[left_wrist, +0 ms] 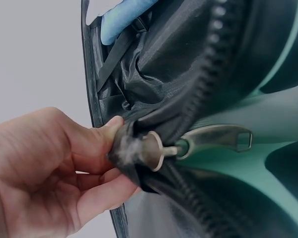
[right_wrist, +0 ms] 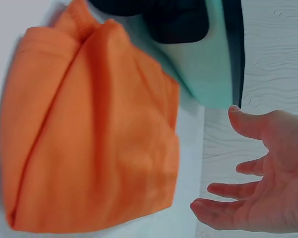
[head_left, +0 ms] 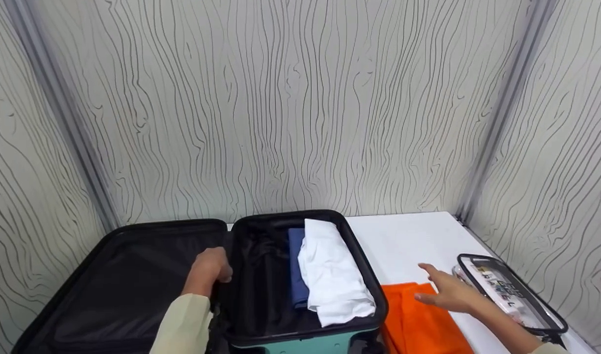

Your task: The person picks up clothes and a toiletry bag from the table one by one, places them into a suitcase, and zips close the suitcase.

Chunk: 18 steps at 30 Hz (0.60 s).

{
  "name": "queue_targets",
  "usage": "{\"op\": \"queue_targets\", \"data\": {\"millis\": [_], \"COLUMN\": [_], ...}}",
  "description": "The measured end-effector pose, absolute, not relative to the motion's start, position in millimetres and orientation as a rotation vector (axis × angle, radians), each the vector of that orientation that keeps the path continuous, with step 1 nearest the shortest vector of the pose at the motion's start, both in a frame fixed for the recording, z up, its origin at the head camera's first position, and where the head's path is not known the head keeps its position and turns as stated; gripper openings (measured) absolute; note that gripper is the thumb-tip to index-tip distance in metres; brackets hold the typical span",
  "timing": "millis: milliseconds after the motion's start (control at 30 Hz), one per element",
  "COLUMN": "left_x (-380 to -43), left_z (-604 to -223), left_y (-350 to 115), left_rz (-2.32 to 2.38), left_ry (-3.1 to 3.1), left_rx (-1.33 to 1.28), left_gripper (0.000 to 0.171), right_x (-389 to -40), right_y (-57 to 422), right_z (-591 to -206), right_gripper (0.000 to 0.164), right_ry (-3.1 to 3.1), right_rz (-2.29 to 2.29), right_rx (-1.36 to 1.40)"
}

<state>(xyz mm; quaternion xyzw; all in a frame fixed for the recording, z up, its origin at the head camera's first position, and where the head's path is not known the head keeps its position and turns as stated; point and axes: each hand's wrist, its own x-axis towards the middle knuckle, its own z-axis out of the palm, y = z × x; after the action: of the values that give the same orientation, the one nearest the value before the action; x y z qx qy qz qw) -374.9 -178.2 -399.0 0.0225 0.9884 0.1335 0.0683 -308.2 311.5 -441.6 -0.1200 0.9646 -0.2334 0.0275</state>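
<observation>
An open green suitcase (head_left: 300, 345) with black lining stands on the table, its black lid half (head_left: 133, 285) folded out to the left. My left hand (head_left: 211, 267) is at the seam between the halves; in the left wrist view it pinches the black zipper edge (left_wrist: 126, 148) beside a metal zipper pull (left_wrist: 218, 138). Inside the right half lie a folded white cloth (head_left: 332, 270) and a navy blue cloth (head_left: 297, 275). My right hand (head_left: 450, 291) hovers with spread fingers over a folded orange cloth (head_left: 420, 319), holding nothing.
A clear pouch (head_left: 501, 290) with black trim and small items inside lies at the table's right side. White table surface (head_left: 393, 241) shows behind the orange cloth. Wood-grain patterned panels (head_left: 290, 108) enclose the back and both sides.
</observation>
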Motion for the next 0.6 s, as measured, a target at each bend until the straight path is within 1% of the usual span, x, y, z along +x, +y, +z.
{"op": "queue_targets", "data": {"millis": [267, 433, 500, 600], "left_x": [-374.2, -373.7, -373.8, -374.3], "left_z": [-398.9, -399.3, -399.3, -399.7], "left_y": [-177.6, -178.5, -178.4, -178.9], "left_rz": [0.395, 0.392, 0.388, 0.383], "left_ry": [2.976, 2.987, 2.983, 2.974], "left_rx": [0.074, 0.076, 0.072, 0.064], "left_gripper": [0.015, 0.016, 0.015, 0.014], "right_x": [-296.5, -289.2, -287.0, -285.4], "right_y": [328.8, 329.8, 329.7, 327.9], "right_z": [-465.3, -479.3, -485.1, -493.8], "right_gripper": [0.082, 0.086, 0.079, 0.058], "right_ry": [2.906, 2.879, 2.886, 2.878], "right_rz": [-0.763, -0.776, -0.776, -0.811], "right_rx": [-0.184, -0.032, 0.004, 0.068]}}
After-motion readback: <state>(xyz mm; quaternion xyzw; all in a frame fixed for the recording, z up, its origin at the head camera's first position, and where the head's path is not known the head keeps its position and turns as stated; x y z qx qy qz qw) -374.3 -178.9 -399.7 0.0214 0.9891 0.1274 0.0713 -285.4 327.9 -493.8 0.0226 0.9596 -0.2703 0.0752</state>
